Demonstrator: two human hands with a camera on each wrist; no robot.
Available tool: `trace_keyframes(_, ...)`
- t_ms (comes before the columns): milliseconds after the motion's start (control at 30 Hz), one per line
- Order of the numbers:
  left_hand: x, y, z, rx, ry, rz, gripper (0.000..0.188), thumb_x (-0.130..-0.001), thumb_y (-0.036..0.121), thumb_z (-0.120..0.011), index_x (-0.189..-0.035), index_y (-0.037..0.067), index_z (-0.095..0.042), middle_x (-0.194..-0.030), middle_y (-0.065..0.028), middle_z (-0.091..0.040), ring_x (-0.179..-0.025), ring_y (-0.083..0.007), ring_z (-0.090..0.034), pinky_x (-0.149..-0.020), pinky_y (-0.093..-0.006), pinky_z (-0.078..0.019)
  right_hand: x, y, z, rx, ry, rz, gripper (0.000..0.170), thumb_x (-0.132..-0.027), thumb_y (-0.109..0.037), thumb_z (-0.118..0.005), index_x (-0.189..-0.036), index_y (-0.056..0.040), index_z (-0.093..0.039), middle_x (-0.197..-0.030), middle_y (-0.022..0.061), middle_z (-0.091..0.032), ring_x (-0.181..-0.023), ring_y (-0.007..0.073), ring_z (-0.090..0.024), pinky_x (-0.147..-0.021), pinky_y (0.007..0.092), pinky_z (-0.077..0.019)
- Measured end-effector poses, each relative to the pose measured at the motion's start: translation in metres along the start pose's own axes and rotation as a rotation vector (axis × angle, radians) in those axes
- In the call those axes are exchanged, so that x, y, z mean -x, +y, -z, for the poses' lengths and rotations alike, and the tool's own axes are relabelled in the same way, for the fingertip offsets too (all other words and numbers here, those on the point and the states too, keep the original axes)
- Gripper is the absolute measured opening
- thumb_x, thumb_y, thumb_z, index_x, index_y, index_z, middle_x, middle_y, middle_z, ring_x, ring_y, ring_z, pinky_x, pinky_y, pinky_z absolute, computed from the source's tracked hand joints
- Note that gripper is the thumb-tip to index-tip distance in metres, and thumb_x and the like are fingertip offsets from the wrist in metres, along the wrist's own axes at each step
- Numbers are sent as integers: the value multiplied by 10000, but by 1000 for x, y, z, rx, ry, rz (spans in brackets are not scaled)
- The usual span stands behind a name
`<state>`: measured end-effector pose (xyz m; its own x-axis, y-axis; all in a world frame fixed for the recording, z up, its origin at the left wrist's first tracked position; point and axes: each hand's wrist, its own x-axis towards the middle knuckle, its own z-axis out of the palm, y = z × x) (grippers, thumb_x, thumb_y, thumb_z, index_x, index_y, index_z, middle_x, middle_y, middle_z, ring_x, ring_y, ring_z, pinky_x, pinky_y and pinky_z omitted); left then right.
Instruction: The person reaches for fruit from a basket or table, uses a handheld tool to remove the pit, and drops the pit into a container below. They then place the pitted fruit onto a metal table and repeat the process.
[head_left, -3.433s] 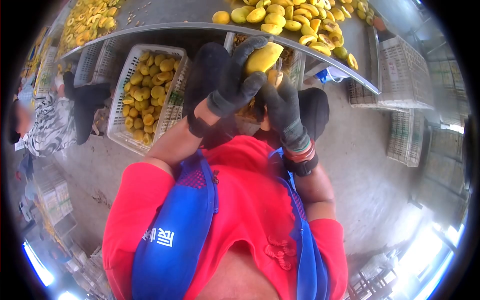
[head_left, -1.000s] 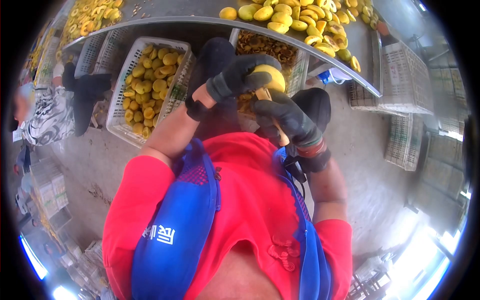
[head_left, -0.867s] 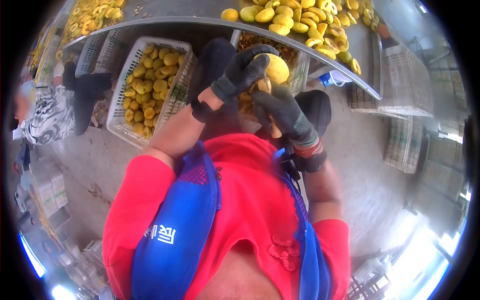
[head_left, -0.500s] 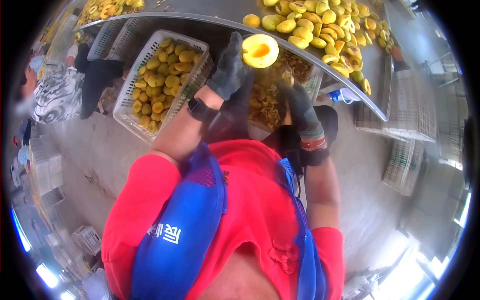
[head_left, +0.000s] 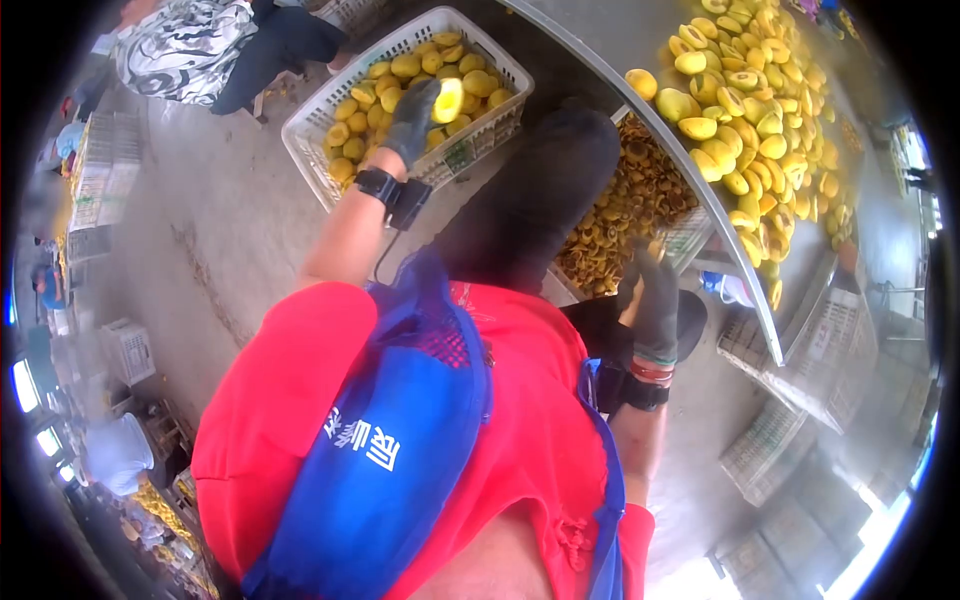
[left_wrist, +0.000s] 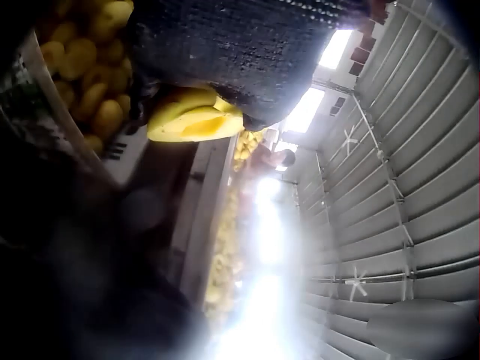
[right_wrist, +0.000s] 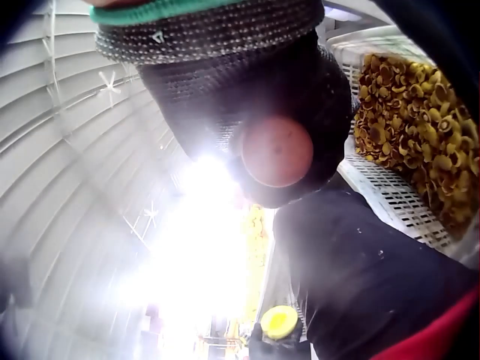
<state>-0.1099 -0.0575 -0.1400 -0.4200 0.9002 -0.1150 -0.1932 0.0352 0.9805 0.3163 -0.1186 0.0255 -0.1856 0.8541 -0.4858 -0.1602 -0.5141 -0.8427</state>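
Note:
In the head view my gloved left hand (head_left: 410, 122) holds a hollowed yellow fruit half (head_left: 448, 101) over the white crate (head_left: 305, 150) of fruit halves. The left wrist view shows the fruit half (left_wrist: 196, 124) against the dark glove (left_wrist: 225, 56), its cut face visible. My gloved right hand (head_left: 652, 305) is curled round a wooden-handled tool (head_left: 632, 302), near my knee and beside a crate of brown-yellow scraps (head_left: 620, 205). In the right wrist view, the handle's round end (right_wrist: 277, 151) pokes out of the right glove (right_wrist: 247, 97); the tool's tip is hidden there.
A metal-edged table (head_left: 690, 165) bears a big heap of fruit halves (head_left: 760, 130) at the upper right. Stacked crates (head_left: 830, 345) stand at the right. Another person's patterned clothing (head_left: 185, 50) shows at the upper left. My knee (head_left: 580, 140) lies between the two crates.
My left hand has carried the fruit half left, away from my right hand, to above the fruit crate. The right hand still grips the tool. The head view has turned, shifting the table rightward.

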Motion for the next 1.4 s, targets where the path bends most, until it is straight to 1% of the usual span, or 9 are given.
trace_keyframes(267,-34,-50,40,-832,49,143,609,-865,444,-562,-1296,19,-489,-1245,-228,-552,-1133,-348,-538,-963,-374,-407,-16,12,-9,78,19,-76,204,-921,-153,-508,-1075,-19,-498,-616,5,-468,-463,95,-469,-373,224,-368)
trace_keyframes(533,-71,-79,-7,-1457,-455,-49,596,-885,269,-543,-1432,194,-320,-1487,-208,-241,-1373,-361,-246,-1101,-408,-283,-25,7,-11,130,69,-115,196,-929,-152,-508,-1066,-11,-516,-619,7,-478,-464,92,-472,-371,212,-373)
trace_keyframes(600,-95,-141,27,-954,-490,85,580,-888,248,-524,-1433,231,-327,-1518,-160,-189,-1394,-325,-210,-1120,-397,-255,-26,9,-10,130,68,-109,192,-927,-147,-511,-1064,-13,-517,-625,6,-480,-463,89,-469,-374,208,-372)
trace_keyframes(667,-99,-152,30,-1302,-538,39,574,-883,258,-523,-1428,232,-343,-1524,-136,-192,-1392,-312,-222,-1118,-393,-259,-29,14,-7,105,87,-112,188,-925,-142,-515,-1063,-15,-518,-630,5,-482,-462,87,-466,-377,204,-371)
trace_keyframes(733,-97,-150,32,-925,-467,192,546,-875,250,-529,-1401,207,-392,-1513,-126,-230,-1366,-312,-280,-1099,-389,-286,-32,23,-3,61,120,-125,185,-922,-138,-520,-1062,-17,-519,-634,5,-482,-461,87,-462,-379,201,-371)
trace_keyframes(867,-70,-58,-10,-1254,-363,216,476,-855,233,-542,-1324,166,-498,-1434,-140,-383,-1286,-313,-410,-1047,-381,-348,-40,26,-1,108,122,-150,255,-899,-151,-525,-1101,5,-514,-620,23,-500,-427,110,-473,-355,221,-369)
trace_keyframes(1067,-80,-82,-10,-1115,-322,360,418,-862,231,-534,-1270,141,-553,-1295,-130,-541,-1228,-251,-484,-1000,-344,-386,-42,19,-1,114,118,-135,237,-907,-139,-516,-1094,6,-506,-618,20,-493,-438,106,-472,-355,218,-371)
trace_keyframes(1167,-101,-110,16,-1368,-626,222,418,-884,252,-509,-1284,137,-541,-1305,-116,-536,-1228,-250,-484,-996,-333,-385,-42,15,-2,126,120,-139,188,-919,-133,-514,-1065,-16,-513,-629,8,-483,-455,89,-462,-366,208,-375)
trace_keyframes(1400,-107,-161,54,-1322,-576,97,329,-909,234,-471,-1170,110,-629,-1220,-119,-595,-1133,-236,-558,-963,-333,-399,-41,23,3,112,157,-185,153,-911,-130,-522,-1035,-41,-526,-622,-5,-479,-453,79,-451,-383,205,-352)
